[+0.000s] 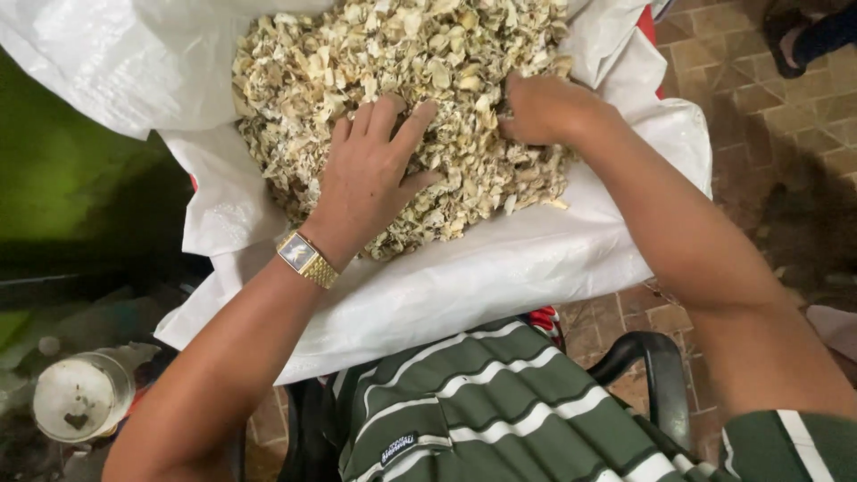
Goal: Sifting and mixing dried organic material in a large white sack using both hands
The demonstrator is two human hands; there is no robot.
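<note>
Big white sack (500, 277) lying open on lap, over brick floor (759, 98). Heap of dry pale flakes (402, 80) sitting inside sack. Left hand (370, 174) lying flat on flakes, fingers spread wide, holding nothing. Right hand (540, 107) digging into flakes, fingers curled and hidden, cannot tell grip. Gold watch (306, 259) sitting on left wrist.

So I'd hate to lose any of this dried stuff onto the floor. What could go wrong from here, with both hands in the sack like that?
1. The heap of pale dried flakes reaches the folded-down near edge of the white sack, so sweeping with the left hand could push bits over onto the brick floor.
2. The right hand is dug in with curled fingers; pulling out fast may scatter flakes.
3. Dust could work into the gold wristwatch.
</note>
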